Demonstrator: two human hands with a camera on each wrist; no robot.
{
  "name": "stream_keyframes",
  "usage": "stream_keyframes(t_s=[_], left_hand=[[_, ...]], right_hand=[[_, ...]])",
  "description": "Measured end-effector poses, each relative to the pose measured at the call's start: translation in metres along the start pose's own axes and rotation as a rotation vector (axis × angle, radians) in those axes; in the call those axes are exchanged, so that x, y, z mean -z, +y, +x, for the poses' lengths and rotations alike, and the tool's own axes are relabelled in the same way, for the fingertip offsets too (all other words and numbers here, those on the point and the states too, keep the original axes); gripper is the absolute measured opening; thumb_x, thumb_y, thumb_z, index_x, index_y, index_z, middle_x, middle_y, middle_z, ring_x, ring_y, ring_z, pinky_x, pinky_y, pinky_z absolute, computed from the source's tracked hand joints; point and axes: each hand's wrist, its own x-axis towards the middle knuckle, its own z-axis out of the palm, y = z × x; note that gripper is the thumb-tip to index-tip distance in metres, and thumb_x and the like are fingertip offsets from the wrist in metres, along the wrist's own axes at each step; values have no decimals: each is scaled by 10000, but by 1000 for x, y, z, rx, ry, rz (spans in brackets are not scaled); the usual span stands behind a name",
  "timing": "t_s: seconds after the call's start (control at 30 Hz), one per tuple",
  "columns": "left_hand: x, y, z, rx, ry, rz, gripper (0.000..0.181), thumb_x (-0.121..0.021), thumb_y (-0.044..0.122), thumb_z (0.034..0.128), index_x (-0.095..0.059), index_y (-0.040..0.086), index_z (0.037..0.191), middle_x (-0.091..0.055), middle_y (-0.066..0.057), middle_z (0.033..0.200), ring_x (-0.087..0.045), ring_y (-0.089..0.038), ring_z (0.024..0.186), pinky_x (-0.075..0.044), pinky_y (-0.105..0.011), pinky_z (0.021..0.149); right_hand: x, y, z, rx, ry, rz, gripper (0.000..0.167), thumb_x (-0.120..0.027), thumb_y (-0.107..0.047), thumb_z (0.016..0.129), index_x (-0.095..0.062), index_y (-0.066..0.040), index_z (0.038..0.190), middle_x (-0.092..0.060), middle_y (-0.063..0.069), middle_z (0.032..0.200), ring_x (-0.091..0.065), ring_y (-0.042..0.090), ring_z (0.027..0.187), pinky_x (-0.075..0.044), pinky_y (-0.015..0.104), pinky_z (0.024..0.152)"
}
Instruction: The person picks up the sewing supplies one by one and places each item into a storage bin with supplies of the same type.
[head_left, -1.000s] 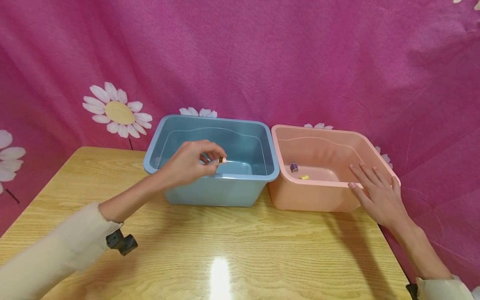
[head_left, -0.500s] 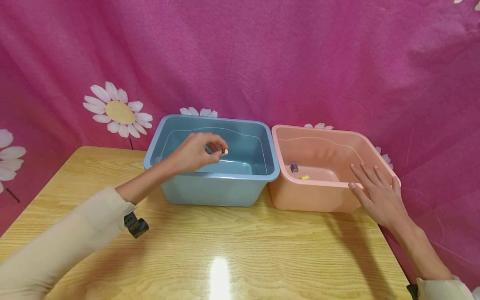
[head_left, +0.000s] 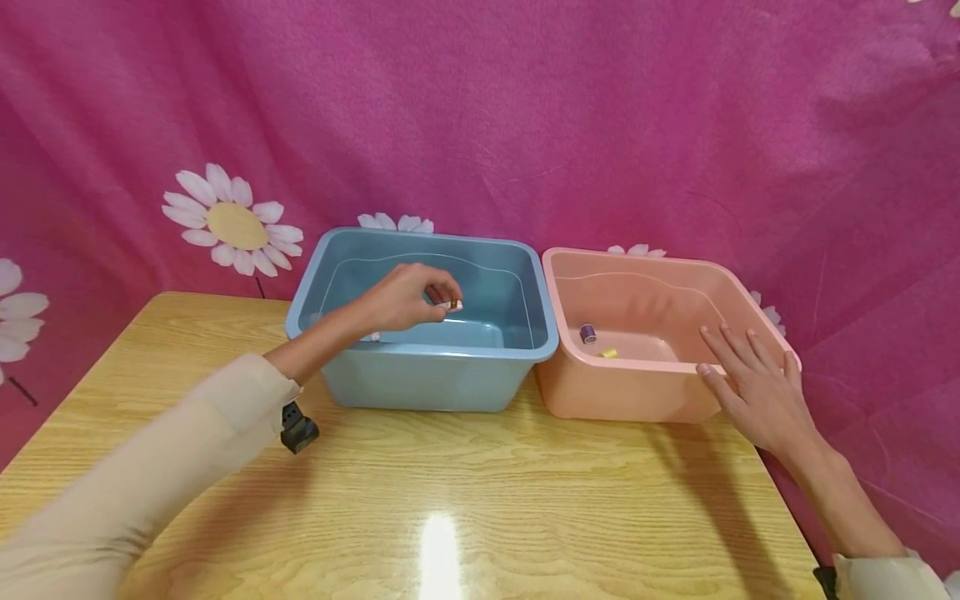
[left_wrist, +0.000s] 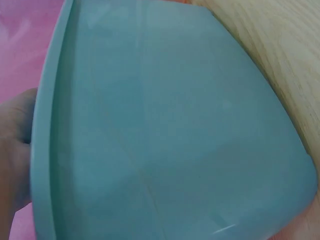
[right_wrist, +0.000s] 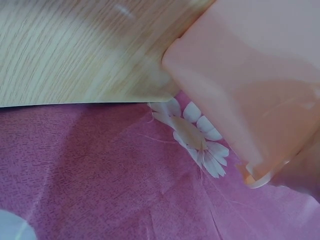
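My left hand (head_left: 412,297) is over the blue bin (head_left: 442,353), pinching a small spool of thread (head_left: 452,306), brown in the middle with pale ends, between thumb and fingers. In the left wrist view the blue bin's wall (left_wrist: 165,115) hides most of the hand (left_wrist: 15,150) and all of the spool. My right hand (head_left: 761,404) lies at the front right rim of the pink bin (head_left: 637,392), its fingers straight and spread. Inside the pink bin are a purple spool of thread (head_left: 588,334) and a small yellow spool (head_left: 608,353).
The two bins stand side by side at the back of a wooden table (head_left: 480,492), before a magenta cloth (head_left: 480,117) with daisies. A small pale thing (head_left: 374,337) shows inside the blue bin behind my left forearm. The table's right edge runs just beyond the pink bin.
My left hand has risen slightly and moved right and farther over the blue bin, with the brown spool of thread still pinched. My right hand has stayed in place.
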Motion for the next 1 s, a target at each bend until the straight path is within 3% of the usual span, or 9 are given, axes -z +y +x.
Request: stream_keyframes(t_s=[0.3, 0.53, 1.0], left_hand=[[-4, -11, 13, 29, -63, 24, 198, -678, -2, 912, -715, 5, 1107, -698, -79, 1004, -638, -237, 985, -523, -361, 864], [-3, -17, 21, 30, -78, 50, 193, -662, -13, 904, -726, 2, 1086, -710, -116, 1019, -641, -248, 968, -526, -365, 858], [-6, -25, 25, 75, -103, 66, 179, -670, 6, 921, -726, 16, 1091, -703, -111, 1021, -629, -248, 968, -530, -360, 854]], right_hand=[[0, 1, 0, -8, -5, 0, 566, -446, -373, 1057, -308, -227, 1586, -321, 200, 1576, -231, 517, 1413, -56, 776, 1016], [0, 0, 0, -10, -9, 1, 565, -444, -373, 1058, -309, -222, 1585, -323, 201, 1575, -232, 509, 1415, -55, 771, 1021], [1, -1, -1, -14, -10, 9, 559, -449, -369, 1057, -320, -227, 1582, -322, 190, 1579, -227, 500, 1423, -37, 774, 1026]])
